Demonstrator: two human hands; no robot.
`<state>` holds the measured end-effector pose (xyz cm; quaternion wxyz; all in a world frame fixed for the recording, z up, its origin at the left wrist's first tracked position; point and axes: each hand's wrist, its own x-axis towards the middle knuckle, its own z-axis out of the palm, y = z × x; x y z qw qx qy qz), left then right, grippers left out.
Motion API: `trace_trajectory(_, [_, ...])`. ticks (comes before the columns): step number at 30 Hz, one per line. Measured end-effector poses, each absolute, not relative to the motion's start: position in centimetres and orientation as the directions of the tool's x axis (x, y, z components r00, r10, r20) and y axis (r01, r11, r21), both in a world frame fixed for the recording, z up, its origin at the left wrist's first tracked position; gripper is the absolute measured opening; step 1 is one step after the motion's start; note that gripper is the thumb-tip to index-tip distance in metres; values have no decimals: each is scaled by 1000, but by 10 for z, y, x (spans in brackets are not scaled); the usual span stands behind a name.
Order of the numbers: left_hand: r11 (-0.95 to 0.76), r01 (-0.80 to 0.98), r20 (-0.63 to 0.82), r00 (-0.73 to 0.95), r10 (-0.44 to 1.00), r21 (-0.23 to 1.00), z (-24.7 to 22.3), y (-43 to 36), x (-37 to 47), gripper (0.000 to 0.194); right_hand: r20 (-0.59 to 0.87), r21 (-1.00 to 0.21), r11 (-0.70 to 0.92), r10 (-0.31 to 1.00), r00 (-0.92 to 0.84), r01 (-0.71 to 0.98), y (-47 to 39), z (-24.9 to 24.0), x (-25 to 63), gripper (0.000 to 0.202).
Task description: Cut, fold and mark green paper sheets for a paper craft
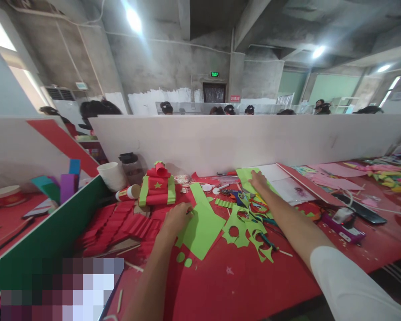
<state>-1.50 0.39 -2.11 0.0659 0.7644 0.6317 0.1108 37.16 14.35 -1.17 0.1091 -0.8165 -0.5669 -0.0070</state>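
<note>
My left hand (178, 218) is at the left edge of a cut light-green sheet (202, 229), its fingers curled together; what they hold, if anything, is hidden. Farther back, my right hand (259, 180) reaches to another light-green sheet (243, 175) near the white partition, fingers closed on its upper part. Between my arms lie green offcuts (235, 225) with round holes and curved edges. Two small green discs (184, 259) lie in front of the cut sheet. Behind my left hand stands a red and green paper model (157, 185) with a star on its front.
Folded red strips (120, 227) pile up on the left, beside a green divider (50, 227). Behind them stand a white roll (112, 176) and a dark-lidded jar (132, 167). Pliers (225, 191) lie among tools at the middle. A purple power strip (344, 227) sits right. A white partition (220, 142) runs behind.
</note>
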Motion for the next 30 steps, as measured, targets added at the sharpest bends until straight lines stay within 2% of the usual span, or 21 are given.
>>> trace_trajectory(3, [-206,949,96,188,977,238,-20,3,-14,22,140,-151,-306,935,327,940,142,-12,364,54])
trace_trajectory(8, [-193,954,88,178,980,227,-17,1,-13,21,75,-133,-306,945,317,943,151,-11,341,87])
trace_trajectory(11, [-195,956,84,180,980,218,-16,0,-12,21,25,-113,-330,942,335,937,158,-13,328,96])
trace_trajectory(16, [-194,957,82,181,980,217,-13,-2,-10,21,0,-95,-354,934,356,930,164,-12,323,92])
trace_trajectory(24, [-191,957,63,182,981,218,-9,-5,-9,19,6,-79,-314,949,315,946,163,-1,327,65])
trace_trajectory(30, [-205,955,71,194,978,213,-8,-6,-8,19,44,-52,-264,963,266,963,159,1,333,69])
